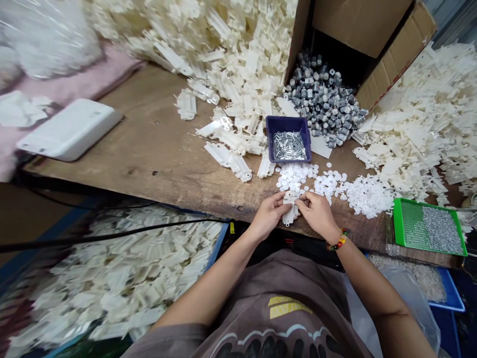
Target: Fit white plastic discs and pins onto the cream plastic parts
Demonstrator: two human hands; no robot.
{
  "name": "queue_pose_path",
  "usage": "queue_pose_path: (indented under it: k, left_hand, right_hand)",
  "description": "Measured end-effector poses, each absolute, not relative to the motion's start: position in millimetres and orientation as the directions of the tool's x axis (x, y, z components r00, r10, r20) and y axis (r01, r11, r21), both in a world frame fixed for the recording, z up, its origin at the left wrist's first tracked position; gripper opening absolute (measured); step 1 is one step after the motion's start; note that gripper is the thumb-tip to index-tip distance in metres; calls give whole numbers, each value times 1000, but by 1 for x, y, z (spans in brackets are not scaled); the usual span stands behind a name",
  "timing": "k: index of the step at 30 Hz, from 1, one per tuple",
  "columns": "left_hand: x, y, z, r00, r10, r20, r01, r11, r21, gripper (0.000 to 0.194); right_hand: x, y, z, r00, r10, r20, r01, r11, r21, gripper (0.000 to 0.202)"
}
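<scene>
A flat white plastic part (288, 209) with notched edges is held upright at the table's front edge. My left hand (269, 213) grips its left side between thumb and fingers. At its upper right, my right hand (316, 209) has thumb and forefinger pinched together against the part; whether a small piece is between them is hidden. Just beyond my hands lie small round white discs (298, 174). Behind these discs stands a dark purple tray (269, 141) holding thin metal pins (288, 145).
Small grey cylinders (320, 92) spill from a cardboard box (395, 54). White plastic parts are heaped at the back (238, 64) and right (428, 114). A green basket (398, 221) holds small metal pieces. A white box-shaped object (70, 129) lies left. A black cable (112, 238) crosses below the table edge.
</scene>
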State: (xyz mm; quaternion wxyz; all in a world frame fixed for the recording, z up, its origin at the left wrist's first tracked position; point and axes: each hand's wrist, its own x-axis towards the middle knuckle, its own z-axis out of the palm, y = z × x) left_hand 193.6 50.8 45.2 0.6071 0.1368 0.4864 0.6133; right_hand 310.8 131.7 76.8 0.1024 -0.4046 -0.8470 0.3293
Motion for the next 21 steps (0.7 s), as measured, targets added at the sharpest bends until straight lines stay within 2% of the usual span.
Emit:
queue_pose_path:
  k: [4, 7, 12, 15, 18, 21]
  left_hand:
    - [192, 48, 46, -223, 865, -450, -623, 229, 748, 43]
    - [192, 43, 50, -206, 842, -499, -641, 269, 719, 42]
    - [198, 36, 55, -112, 849, -516, -628, 342, 699, 37]
    - [203, 36, 53, -119, 847, -518, -623, 342, 703, 39]
    - [206, 36, 51, -130, 840, -527, -627, 342, 700, 38]
    - [210, 36, 50, -113, 845, -522, -621, 350, 701, 36]
  right_hand:
    - [319, 139, 75, -617, 783, -82, 590, 390, -707, 18]
    - [329, 149, 77, -619, 785, -32, 624, 467, -626, 16]
    - [328, 148, 78, -749, 661, -43, 604, 654, -456, 12]
    - [330, 142, 79, -740, 672, -32, 635, 683, -362, 15]
    - [343, 138, 78, -707, 707, -24, 660, 647, -381, 14]
    - [356, 133, 71, -722, 690, -58, 646, 641, -414, 12]
